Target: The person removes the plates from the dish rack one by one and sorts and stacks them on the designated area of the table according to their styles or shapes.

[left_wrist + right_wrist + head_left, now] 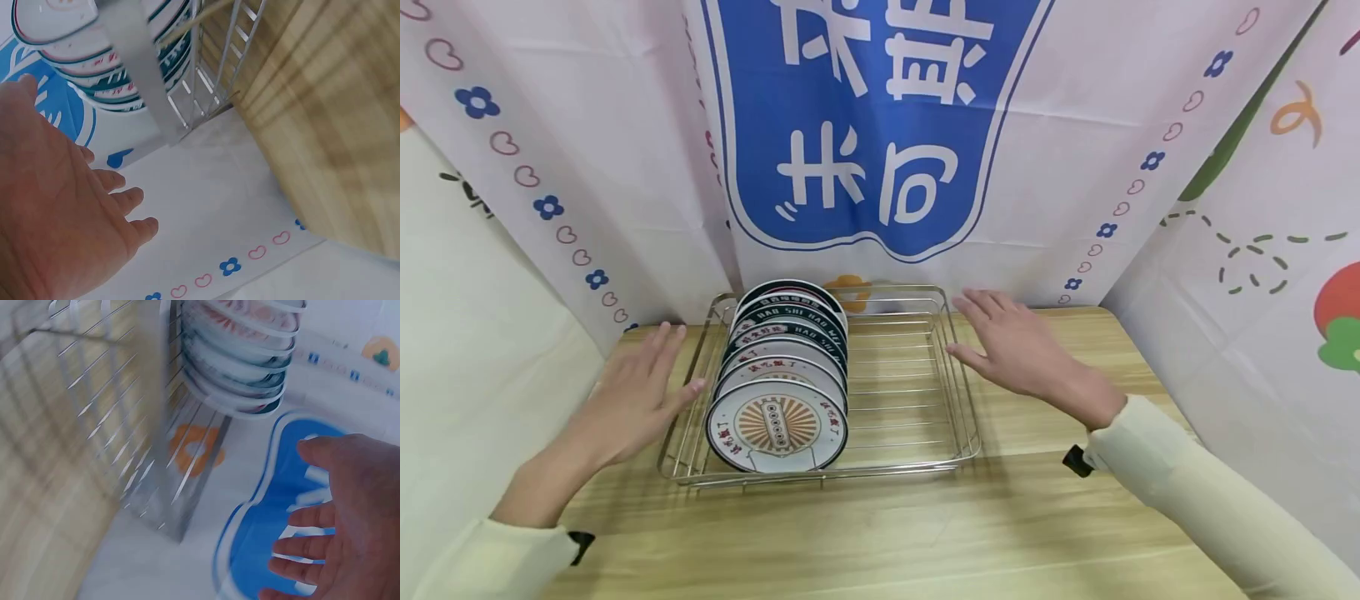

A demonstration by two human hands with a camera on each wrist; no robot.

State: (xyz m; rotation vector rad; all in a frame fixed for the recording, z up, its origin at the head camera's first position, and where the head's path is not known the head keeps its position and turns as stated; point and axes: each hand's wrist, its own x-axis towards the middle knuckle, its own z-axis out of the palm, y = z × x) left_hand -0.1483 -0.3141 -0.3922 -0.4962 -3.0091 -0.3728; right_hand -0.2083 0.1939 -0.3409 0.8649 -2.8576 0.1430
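A metal wire dish rack [895, 408] stands on the wooden table. In its left half several round plates [777, 425] lean one behind another; the front ones are white with a sunburst print, and dark green rims show farther back. My left hand [632, 400] is beside the rack's left side, fingers extended, holding nothing. On the other side my right hand [1018, 342] is held near the rack's right edge, its fingers straight and thumb apart. Both wrist views show the palms bare, with the rack [187, 94] and the plates [240, 356] close by.
Behind the rack hangs a white cloth [1045, 192] with a blue panel [865, 125] bearing white characters. Printed cloth also encloses the left and right sides. The wooden tabletop [895, 533] extends in front of the rack and to its right.
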